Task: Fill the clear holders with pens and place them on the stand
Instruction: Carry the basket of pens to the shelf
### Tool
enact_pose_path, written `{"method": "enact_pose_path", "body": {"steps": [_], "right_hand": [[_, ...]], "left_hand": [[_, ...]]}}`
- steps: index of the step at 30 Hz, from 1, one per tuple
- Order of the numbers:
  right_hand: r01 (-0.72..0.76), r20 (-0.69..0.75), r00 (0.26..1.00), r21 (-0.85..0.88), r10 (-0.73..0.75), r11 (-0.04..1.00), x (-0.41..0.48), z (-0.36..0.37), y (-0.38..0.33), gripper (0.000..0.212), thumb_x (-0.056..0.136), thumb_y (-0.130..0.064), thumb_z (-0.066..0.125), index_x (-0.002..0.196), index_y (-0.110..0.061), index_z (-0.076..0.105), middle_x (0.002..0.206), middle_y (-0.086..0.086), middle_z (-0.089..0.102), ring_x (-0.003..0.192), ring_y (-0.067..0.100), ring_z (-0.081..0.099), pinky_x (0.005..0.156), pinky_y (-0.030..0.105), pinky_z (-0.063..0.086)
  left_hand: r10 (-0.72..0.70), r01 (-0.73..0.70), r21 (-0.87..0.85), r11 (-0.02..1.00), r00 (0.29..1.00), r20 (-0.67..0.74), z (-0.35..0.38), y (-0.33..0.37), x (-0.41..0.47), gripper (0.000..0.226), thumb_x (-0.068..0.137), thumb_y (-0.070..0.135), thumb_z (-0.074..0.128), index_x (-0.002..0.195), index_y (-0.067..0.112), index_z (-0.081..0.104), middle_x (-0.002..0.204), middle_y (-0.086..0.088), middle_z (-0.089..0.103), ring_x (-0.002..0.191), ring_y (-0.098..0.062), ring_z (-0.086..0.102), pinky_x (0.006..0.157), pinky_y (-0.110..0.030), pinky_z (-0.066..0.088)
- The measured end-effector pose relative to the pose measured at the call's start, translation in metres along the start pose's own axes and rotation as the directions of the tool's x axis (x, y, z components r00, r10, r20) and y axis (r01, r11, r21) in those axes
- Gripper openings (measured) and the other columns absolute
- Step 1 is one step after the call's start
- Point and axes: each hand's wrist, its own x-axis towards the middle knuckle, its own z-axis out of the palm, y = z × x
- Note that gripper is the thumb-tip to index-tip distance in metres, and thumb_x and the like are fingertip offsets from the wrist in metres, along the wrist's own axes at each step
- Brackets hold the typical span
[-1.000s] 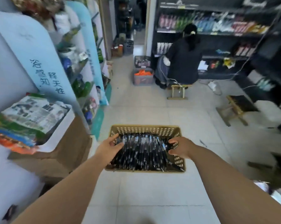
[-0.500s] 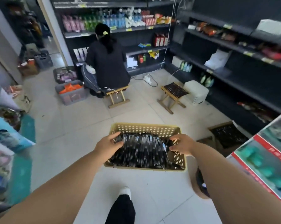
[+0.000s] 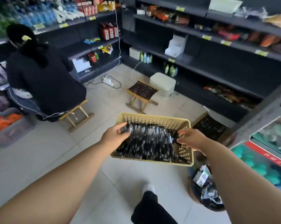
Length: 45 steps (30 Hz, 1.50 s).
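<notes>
I carry a yellow perforated basket (image 3: pixel 154 120) at waist height above the tiled floor. It is packed with several black pens (image 3: pixel 150 143) lying side by side. My left hand (image 3: pixel 114 136) grips the basket's left rim, thumb over the pens. At the right rim my right hand (image 3: pixel 190 139) holds on, its fingers curled over the edge. A white tiered stand (image 3: pixel 175 46) sits on a dark shelf at the back right. No clear holders show.
A person in black (image 3: pixel 44 78) sits on a folding stool at the left. An empty folding stool (image 3: pixel 141 94) and a white box (image 3: pixel 162 85) stand ahead. Dark shelves (image 3: pixel 217 65) line the right. A bin (image 3: pixel 206 191) is by my right foot.
The view has swung right, from the left display boards toward the dark shelves. My leg has come forward. Both hands keep holding the basket.
</notes>
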Motion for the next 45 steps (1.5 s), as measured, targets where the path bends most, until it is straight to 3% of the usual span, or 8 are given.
{"method": "enact_pose_path", "body": {"steps": [4, 8, 14, 19, 27, 32, 39, 45], "right_hand": [[-0.035, 0.037, 0.999, 0.013, 0.035, 0.999, 0.095, -0.035, -0.012, 0.048, 0.083, -0.020, 0.068, 0.128, -0.016, 0.052, 0.124, 0.015, 0.058, 0.101, 0.028, 0.061, 0.095, 0.043, 0.046], [0.000, 0.070, 0.998, 0.004, 0.000, 1.000, 0.192, -0.075, -0.036, 0.047, 0.085, -0.023, 0.066, 0.130, -0.018, 0.051, 0.132, 0.011, 0.052, 0.113, 0.026, 0.054, 0.103, 0.044, 0.040], [-0.003, 0.099, 0.995, 0.011, 0.002, 1.000, 0.310, -0.146, -0.091, 0.044, 0.085, -0.021, 0.066, 0.126, -0.018, 0.053, 0.126, 0.011, 0.056, 0.097, 0.019, 0.057, 0.087, 0.030, 0.045], [-0.004, 0.100, 0.995, 0.012, 0.003, 1.000, 0.397, -0.190, -0.124, 0.043, 0.084, -0.022, 0.066, 0.125, -0.020, 0.054, 0.119, 0.010, 0.060, 0.083, 0.013, 0.057, 0.067, 0.022, 0.045], [-0.094, 0.086, 0.993, 0.092, 0.086, 0.991, 0.557, -0.264, -0.170, 0.046, 0.086, -0.022, 0.064, 0.130, -0.019, 0.049, 0.129, 0.013, 0.053, 0.107, 0.026, 0.057, 0.097, 0.042, 0.045], [-0.109, -0.030, 0.993, 0.214, 0.118, 0.971, 0.635, -0.313, -0.198, 0.045, 0.086, -0.017, 0.064, 0.129, -0.016, 0.052, 0.121, 0.011, 0.057, 0.089, 0.018, 0.060, 0.069, 0.025, 0.045], [-0.115, -0.138, 0.975, 0.359, 0.174, 0.926, 0.728, -0.379, -0.213, 0.031, 0.091, -0.029, 0.057, 0.121, -0.021, 0.058, 0.116, 0.007, 0.059, 0.093, 0.021, 0.059, 0.067, 0.026, 0.044], [-0.135, -0.097, 0.978, 0.377, 0.185, 0.916, 0.830, -0.436, -0.201, 0.031, 0.093, -0.028, 0.053, 0.123, -0.019, 0.056, 0.116, 0.003, 0.059, 0.095, 0.021, 0.060, 0.064, 0.025, 0.041]], "left_hand": [[-0.010, 0.009, 0.029, 1.000, 1.000, 0.028, 0.013, 0.023, 0.109, 0.051, 0.084, 0.031, 0.063, 0.133, 0.037, 0.050, 0.103, 0.003, 0.057, 0.093, -0.018, 0.057, 0.076, -0.027, 0.041], [-0.073, 0.073, 0.014, 0.997, 0.997, 0.004, 0.024, 0.049, 0.205, 0.049, 0.084, 0.027, 0.065, 0.131, 0.036, 0.053, 0.079, 0.007, 0.055, 0.065, -0.013, 0.052, 0.062, -0.026, 0.042], [-0.129, 0.128, -0.017, 0.992, 0.990, -0.061, 0.022, 0.110, 0.331, 0.049, 0.084, 0.025, 0.066, 0.129, 0.037, 0.054, 0.136, -0.008, 0.052, 0.110, -0.018, 0.053, 0.085, -0.022, 0.035], [-0.153, 0.153, -0.006, 0.988, 0.987, -0.054, 0.018, 0.152, 0.425, 0.048, 0.085, 0.025, 0.064, 0.130, 0.036, 0.054, 0.106, 0.003, 0.052, 0.089, -0.013, 0.051, 0.076, -0.022, 0.038], [-0.075, 0.075, 0.010, 0.997, 0.991, 0.114, 0.012, 0.221, 0.636, 0.051, 0.085, 0.016, 0.065, 0.132, 0.032, 0.053, 0.110, 0.002, 0.053, 0.078, -0.008, 0.051, 0.071, -0.017, 0.039], [-0.018, 0.001, 0.078, 0.997, 0.977, 0.212, 0.014, 0.277, 0.754, 0.054, 0.083, 0.006, 0.062, 0.132, 0.029, 0.054, 0.105, -0.002, 0.056, 0.078, -0.008, 0.053, 0.060, -0.008, 0.036], [-0.030, 0.003, 0.096, 0.995, 0.958, 0.284, 0.027, 0.338, 0.864, 0.061, 0.080, 0.000, 0.054, 0.132, 0.030, 0.052, 0.125, -0.020, 0.056, 0.073, -0.015, 0.055, 0.067, -0.025, 0.045], [-0.126, 0.112, 0.070, 0.991, 0.961, 0.248, 0.065, 0.385, 0.960, 0.058, 0.074, -0.004, 0.053, 0.120, 0.032, 0.060, 0.129, -0.016, 0.054, 0.118, -0.030, 0.051, 0.101, -0.040, 0.041]]}}
